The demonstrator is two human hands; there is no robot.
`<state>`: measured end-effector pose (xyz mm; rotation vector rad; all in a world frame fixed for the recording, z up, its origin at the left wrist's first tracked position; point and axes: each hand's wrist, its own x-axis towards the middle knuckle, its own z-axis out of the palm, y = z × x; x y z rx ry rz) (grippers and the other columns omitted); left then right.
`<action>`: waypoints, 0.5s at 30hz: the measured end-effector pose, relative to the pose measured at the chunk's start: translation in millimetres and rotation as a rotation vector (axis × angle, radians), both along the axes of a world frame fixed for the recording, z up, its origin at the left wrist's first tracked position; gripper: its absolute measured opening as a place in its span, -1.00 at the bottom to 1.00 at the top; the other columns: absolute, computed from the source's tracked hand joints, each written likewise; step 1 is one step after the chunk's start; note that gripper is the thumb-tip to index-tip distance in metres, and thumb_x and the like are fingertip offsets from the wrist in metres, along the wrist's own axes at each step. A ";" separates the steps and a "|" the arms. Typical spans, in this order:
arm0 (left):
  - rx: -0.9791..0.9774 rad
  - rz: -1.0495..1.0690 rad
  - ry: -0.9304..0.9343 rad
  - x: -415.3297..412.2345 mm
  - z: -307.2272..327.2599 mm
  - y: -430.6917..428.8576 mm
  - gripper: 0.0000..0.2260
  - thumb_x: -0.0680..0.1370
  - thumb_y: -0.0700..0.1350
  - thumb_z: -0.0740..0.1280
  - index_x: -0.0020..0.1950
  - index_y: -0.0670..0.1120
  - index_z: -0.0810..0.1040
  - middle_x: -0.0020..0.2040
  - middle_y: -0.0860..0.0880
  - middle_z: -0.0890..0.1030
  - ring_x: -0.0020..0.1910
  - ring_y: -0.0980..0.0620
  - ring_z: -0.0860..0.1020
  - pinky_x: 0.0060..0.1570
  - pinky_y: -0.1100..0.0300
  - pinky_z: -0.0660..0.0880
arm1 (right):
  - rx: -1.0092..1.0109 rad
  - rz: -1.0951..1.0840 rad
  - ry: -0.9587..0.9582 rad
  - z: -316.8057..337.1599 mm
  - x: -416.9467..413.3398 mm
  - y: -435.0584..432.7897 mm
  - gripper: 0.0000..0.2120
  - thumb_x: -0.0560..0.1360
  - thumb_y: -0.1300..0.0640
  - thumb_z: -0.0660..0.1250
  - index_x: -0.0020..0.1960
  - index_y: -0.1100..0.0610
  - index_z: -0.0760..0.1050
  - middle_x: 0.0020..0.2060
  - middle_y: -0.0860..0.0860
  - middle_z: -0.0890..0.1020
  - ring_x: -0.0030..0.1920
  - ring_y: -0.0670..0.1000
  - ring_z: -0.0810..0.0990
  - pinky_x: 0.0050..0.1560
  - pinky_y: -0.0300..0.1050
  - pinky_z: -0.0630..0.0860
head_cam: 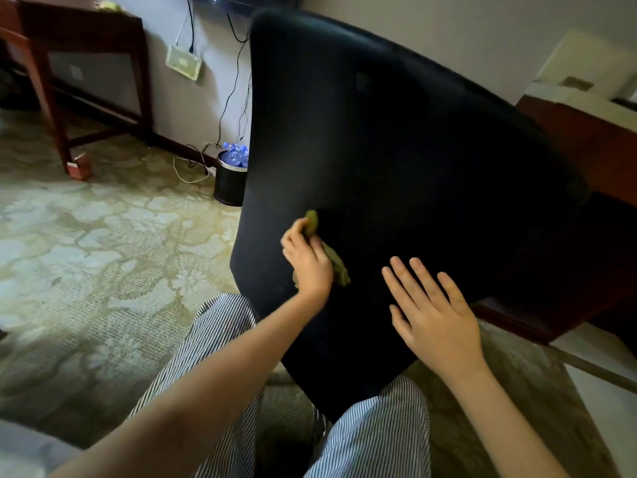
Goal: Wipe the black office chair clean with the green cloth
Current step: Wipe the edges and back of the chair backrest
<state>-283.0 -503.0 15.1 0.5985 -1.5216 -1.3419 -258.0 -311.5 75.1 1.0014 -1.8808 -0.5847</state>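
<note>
The black office chair point(396, 139) fills the middle of the view, its broad dark back turned toward me. My left hand point(308, 263) grips the crumpled green cloth point(336, 262) and presses it against the lower left of the chair back. Bits of cloth stick out above and to the right of my fingers. My right hand point(432, 315) lies flat on the chair back to the right of the cloth, fingers straight and spread.
A black waste bin point(229, 182) with plastic bottles stands by the wall left of the chair, with cables point(193, 167) trailing on the patterned carpet point(103, 253). A dark red wooden table point(69, 36) stands at the far left. A wooden desk point(586, 139) sits behind the chair at right.
</note>
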 end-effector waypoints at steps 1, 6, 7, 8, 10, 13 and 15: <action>0.157 0.009 -0.073 -5.5 3.6 -13.9 -0.69 0.57 -0.29 0.13 0.32 -0.22 0.35 0.26 -0.28 0.35 0.22 -0.17 0.33 0.21 0.24 0.14 | 0.003 0.003 0.010 -0.3 -0.3 -1.6 -0.50 0.51 0.03 0.13 0.42 0.15 0.35 0.42 0.05 0.31 0.43 0.04 0.21 0.47 -0.03 -0.10; 0.509 -0.078 -0.276 -5.7 -11.3 -26.8 -0.69 0.62 -0.20 0.06 0.38 -0.11 0.28 0.35 -0.24 0.26 0.28 -0.26 0.31 0.25 0.02 0.22 | 0.027 0.031 0.042 -0.9 1.3 -16.4 -0.52 0.49 0.06 0.11 0.38 0.14 0.41 0.39 0.06 0.39 0.41 0.09 0.23 0.47 -0.01 -0.10; 0.489 -0.080 -0.271 -0.6 -16.8 -15.2 -0.68 0.62 -0.22 0.07 0.38 -0.13 0.28 0.34 -0.25 0.27 0.28 -0.26 0.31 0.26 0.03 0.20 | 0.031 0.037 0.040 -1.3 2.1 -19.7 -0.51 0.49 0.06 0.10 0.38 0.14 0.40 0.38 0.07 0.41 0.41 0.10 0.23 0.47 -0.01 -0.11; 0.461 -0.083 -0.252 6.1 -20.8 -1.4 -0.68 0.61 -0.23 0.08 0.38 -0.16 0.27 0.33 -0.26 0.28 0.28 -0.25 0.31 0.28 0.04 0.17 | 0.033 0.041 0.038 -2.0 2.8 -22.4 -0.51 0.48 0.07 0.10 0.39 0.13 0.39 0.37 0.07 0.42 0.41 0.11 0.23 0.47 -0.02 -0.12; 0.383 -0.102 -0.190 20.0 -22.9 26.0 -0.67 0.60 -0.26 0.10 0.38 -0.20 0.27 0.32 -0.25 0.28 0.30 -0.20 0.28 0.31 0.08 0.13 | 0.042 0.047 0.038 -3.0 4.6 -26.2 -0.50 0.47 0.08 0.10 0.40 0.12 0.37 0.36 0.09 0.43 0.40 0.13 0.23 0.47 -0.02 -0.14; 0.234 -0.139 -0.096 31.5 -6.9 47.3 -0.68 0.60 -0.27 0.10 0.36 -0.21 0.27 0.31 -0.18 0.27 0.28 -0.01 0.23 0.25 0.27 0.11 | 0.063 0.060 0.032 -2.0 5.4 -29.0 -0.50 0.48 0.08 0.07 0.40 0.13 0.37 0.36 0.10 0.43 0.40 0.16 0.22 0.47 -0.02 -0.13; 0.157 -0.144 -0.019 30.1 12.1 43.5 -0.70 0.59 -0.30 0.12 0.33 -0.22 0.29 0.27 -0.16 0.30 0.22 0.06 0.24 0.24 0.30 0.12 | 0.078 0.059 0.030 -0.8 5.7 -27.8 -0.50 0.48 0.10 0.06 0.39 0.14 0.38 0.37 0.11 0.42 0.41 0.14 0.22 0.47 -0.01 -0.13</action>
